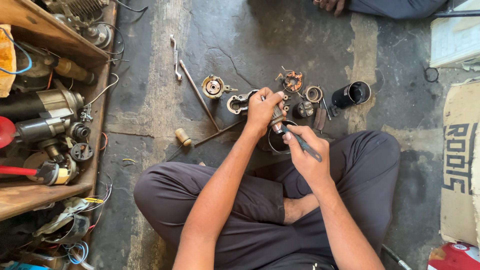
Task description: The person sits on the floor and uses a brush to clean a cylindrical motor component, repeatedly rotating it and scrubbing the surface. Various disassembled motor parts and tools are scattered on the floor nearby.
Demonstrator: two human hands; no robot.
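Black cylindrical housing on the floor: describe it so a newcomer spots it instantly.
Start at the cracked concrete floor ahead of the seated person's right hand. Right of the scattered small metal parts lies the black cylindrical housing: the only hollow black tube, open end facing right.

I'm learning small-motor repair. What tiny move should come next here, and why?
Probably draw the flat tool again across the part's end: the left hand grips the small cylindrical part, and the right hand holds the tool's tip against it.
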